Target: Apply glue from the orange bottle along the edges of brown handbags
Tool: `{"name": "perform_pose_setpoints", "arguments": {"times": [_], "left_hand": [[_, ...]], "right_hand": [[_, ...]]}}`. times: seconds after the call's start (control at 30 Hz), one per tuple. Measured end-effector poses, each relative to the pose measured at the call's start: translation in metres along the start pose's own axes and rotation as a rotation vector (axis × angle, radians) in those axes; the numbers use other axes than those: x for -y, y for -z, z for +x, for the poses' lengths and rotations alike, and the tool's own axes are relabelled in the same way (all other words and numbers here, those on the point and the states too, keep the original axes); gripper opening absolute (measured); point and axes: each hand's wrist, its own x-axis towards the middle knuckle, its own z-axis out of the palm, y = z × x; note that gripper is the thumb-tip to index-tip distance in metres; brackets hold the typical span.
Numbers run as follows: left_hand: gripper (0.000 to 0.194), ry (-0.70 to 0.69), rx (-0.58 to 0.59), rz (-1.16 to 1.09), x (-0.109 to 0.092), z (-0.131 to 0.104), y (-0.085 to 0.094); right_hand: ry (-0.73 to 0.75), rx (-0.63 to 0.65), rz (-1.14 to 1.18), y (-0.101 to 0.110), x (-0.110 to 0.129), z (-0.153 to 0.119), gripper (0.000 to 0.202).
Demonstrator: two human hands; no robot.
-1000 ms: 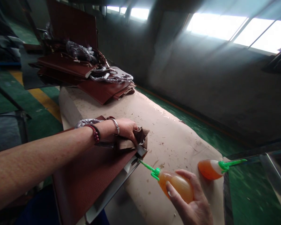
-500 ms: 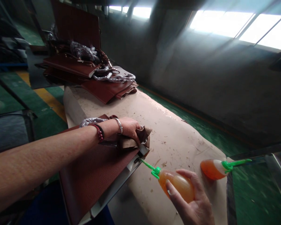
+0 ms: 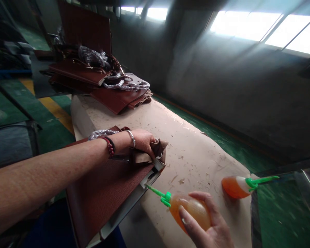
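A brown leather bag [image 3: 108,196] lies on its side near me, its pale inner edge facing right. My left hand [image 3: 142,140] reaches over it and grips the bag's far corner, where brown lining [image 3: 142,157] bunches up; the fingertips are partly hidden. In my right hand [image 3: 209,220] is a squeeze bottle [image 3: 191,208] of amber liquid with a green nozzle [image 3: 155,190]. The nozzle's tip is at the open pale edge of the bag; whether it touches cannot be told.
A second squeeze bottle [image 3: 236,187] with orange liquid lies at the right edge of the worktable [image 3: 181,137]. Several brown leather bags [image 3: 93,74] with plastic-wrapped handles are piled at the far end. A grey wall [image 3: 209,75] with windows runs along the right.
My right hand has moved the squeeze bottle a little left and down, so its nozzle tip has slid along the bag's edge towards me. My left hand keeps its place.
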Motion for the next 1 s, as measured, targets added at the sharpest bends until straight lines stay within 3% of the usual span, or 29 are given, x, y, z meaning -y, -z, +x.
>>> {"name": "perform_pose_setpoints", "arguments": {"times": [0.2,0.47,1.0], "left_hand": [[0.062,0.015,-0.003,0.003,-0.002,-0.001,0.0],[0.063,0.0,-0.009,0.034,-0.002,-0.001,0.0],[0.06,0.014,-0.003,0.011,-0.004,-0.003,0.002]], "right_hand": [[-0.033,-0.068,0.011,0.005,0.004,0.007,0.054],[-0.036,0.003,0.037,0.005,0.01,0.005,0.048],[0.012,-0.066,-0.046,0.007,0.005,0.013,0.052]]}}
